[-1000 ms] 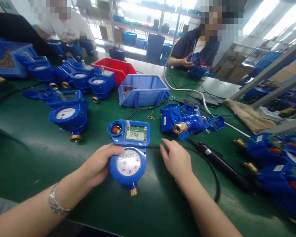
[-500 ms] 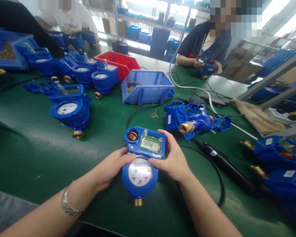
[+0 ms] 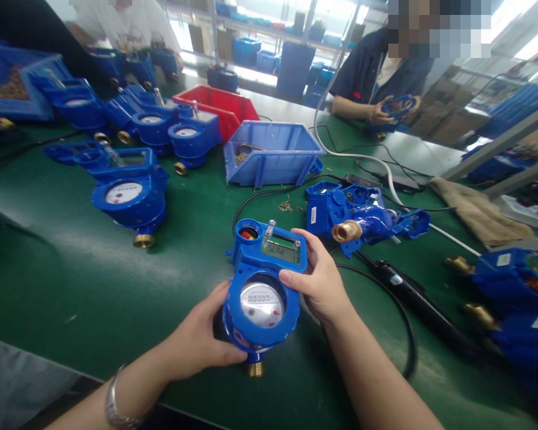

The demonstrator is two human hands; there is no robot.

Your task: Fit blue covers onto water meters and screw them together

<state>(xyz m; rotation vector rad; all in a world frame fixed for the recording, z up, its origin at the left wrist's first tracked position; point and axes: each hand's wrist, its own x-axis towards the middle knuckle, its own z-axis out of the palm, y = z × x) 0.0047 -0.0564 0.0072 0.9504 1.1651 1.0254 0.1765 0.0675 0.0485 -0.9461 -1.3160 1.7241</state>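
Note:
Between my two hands is a blue water meter (image 3: 266, 328) with a round dial, a small LCD panel above it and a brass threaded end at the bottom. My left hand (image 3: 206, 334) grips the lower left side of its round body, thumb near the brass end. My right hand (image 3: 320, 283) holds the upper right, thumb on the front between the display and the dial, fingers behind the display housing. Parts of the fingers are hidden behind the meter. Another blue meter (image 3: 132, 197) stands to the left, and one (image 3: 370, 222) lies on its side beyond my right hand.
Loose screws (image 3: 286, 206) lie on the green table (image 3: 192, 286) before a blue bin (image 3: 278, 167); a red bin (image 3: 215, 101) is behind. A black electric screwdriver (image 3: 424, 307) and its cable lie at right. More meters (image 3: 515, 334) stand right. Two people work across the table.
The meter has tilted, so its body's lower side shows. My left hand has slid from the display's lower edge down to the body's lower left. My right hand keeps its hold.

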